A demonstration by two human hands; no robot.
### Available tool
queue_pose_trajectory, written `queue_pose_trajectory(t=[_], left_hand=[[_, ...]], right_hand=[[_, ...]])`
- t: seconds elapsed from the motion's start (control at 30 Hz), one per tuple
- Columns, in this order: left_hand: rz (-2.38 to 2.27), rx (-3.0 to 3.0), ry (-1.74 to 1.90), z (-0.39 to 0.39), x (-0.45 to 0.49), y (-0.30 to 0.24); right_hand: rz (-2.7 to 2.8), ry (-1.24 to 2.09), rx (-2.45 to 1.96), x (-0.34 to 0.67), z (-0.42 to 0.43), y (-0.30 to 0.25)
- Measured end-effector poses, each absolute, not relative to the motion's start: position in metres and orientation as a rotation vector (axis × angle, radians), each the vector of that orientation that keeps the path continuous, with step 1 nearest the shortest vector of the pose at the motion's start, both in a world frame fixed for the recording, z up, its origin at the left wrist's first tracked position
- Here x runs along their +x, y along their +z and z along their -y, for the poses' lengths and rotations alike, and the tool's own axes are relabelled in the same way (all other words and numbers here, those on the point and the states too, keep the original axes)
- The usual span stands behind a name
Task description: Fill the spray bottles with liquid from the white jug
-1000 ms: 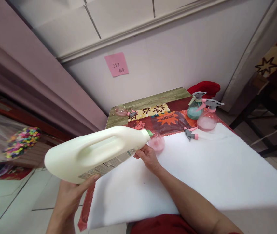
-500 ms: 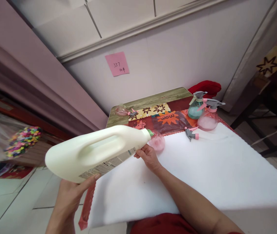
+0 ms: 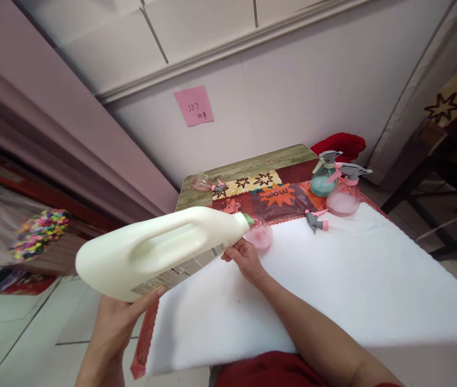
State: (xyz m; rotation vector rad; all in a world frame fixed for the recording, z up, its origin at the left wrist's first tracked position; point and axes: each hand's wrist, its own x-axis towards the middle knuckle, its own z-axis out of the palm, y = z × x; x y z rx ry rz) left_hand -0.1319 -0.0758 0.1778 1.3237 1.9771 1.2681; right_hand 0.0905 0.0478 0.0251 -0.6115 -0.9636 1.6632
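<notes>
A large pale detergent jug (image 3: 164,247) lies tilted in the air, its green-spouted mouth at the right over a round pink spray bottle base (image 3: 260,235). My left hand (image 3: 125,317) is closed on the jug's lower left end from beneath. Under the neck, my right hand (image 3: 242,258) pinches the jug's lower edge, its fingers partly hidden. Whether liquid runs from the spout cannot be seen. Right of the pink base, a grey and pink spray head (image 3: 316,221) lies with its clear tube on the white sheet (image 3: 333,290).
A filled pink spray bottle (image 3: 343,200) and a green one (image 3: 324,183) stand at the table's back right. Another pink spray bottle (image 3: 202,184) lies on its side at the back left. A pink note (image 3: 194,106) hangs on the wall. A dark stool (image 3: 409,199) is at right.
Almost nothing differs. The jug stays tilted at the pink base, with both hands in the same places on it.
</notes>
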Motion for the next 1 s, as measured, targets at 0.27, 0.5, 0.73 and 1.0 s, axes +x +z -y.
queue_pose_trajectory(t=[0.27, 0.5, 0.73, 1.0], left_hand=[[-1.953, 1.24, 1.282, 0.0763, -0.1393, 0.1747], [-1.94, 1.265, 1.287, 0.0767, -0.1409, 0.1739], [-1.974, 1.241, 1.295, 0.0766, -0.1371, 0.1774], [-1.946, 1.245, 1.306, 0.076, -0.1326, 0.179]], right_hand=[[0.976, 1.662, -0.608, 0.0912, -0.0474, 0.0253], [0.967, 1.67, -0.609, 0.0908, -0.0481, 0.0236], [0.979, 1.665, -0.612, 0.0908, -0.0486, 0.0226], [0.993, 1.664, -0.604, 0.0909, -0.0476, 0.0228]])
